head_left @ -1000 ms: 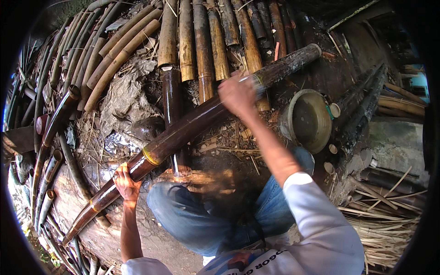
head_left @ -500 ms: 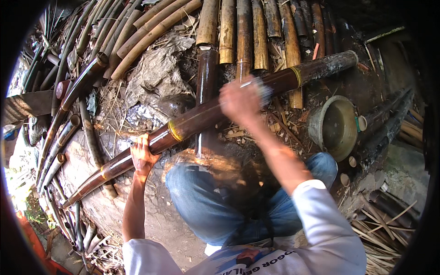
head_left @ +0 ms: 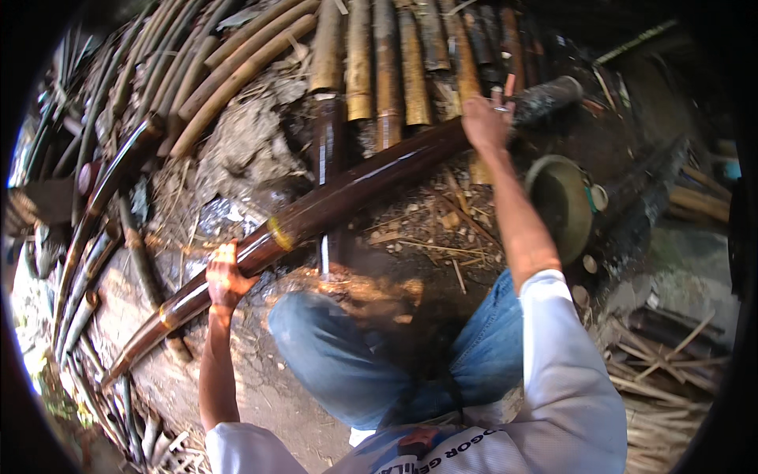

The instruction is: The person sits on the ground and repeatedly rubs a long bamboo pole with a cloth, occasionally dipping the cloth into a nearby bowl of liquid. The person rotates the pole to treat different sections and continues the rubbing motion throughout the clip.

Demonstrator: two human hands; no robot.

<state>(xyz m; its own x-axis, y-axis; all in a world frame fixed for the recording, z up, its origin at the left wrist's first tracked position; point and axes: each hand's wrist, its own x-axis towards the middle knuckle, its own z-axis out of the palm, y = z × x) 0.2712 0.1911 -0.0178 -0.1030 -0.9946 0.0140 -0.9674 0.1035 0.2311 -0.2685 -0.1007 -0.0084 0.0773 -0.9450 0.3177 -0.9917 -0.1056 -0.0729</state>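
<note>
Long dark bamboo pole (head_left: pixel 347 197) held slantwise over the knees, with hazards and surroundings.

The left hand (head_left: pixel 225 276) is closed around the pole's lower part; the right hand (head_left: pixel 483 120) lies on its upper part, fingers partly hidden, so its grip cannot be told. The glossy pole could probably slip or roll through the hands, or its far end knock the metal bowl (head_left: pixel 562 205) just beside it. Bare earth (head_left: pixel 260 371) strewn with chips and splinters; a row of bamboo poles (head_left: pixel 387 63) lies beyond.

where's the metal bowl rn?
Head view, right side: the metal bowl sits on the ground just right of the right hand's forearm, below the dark bamboo pole's far end.
</note>
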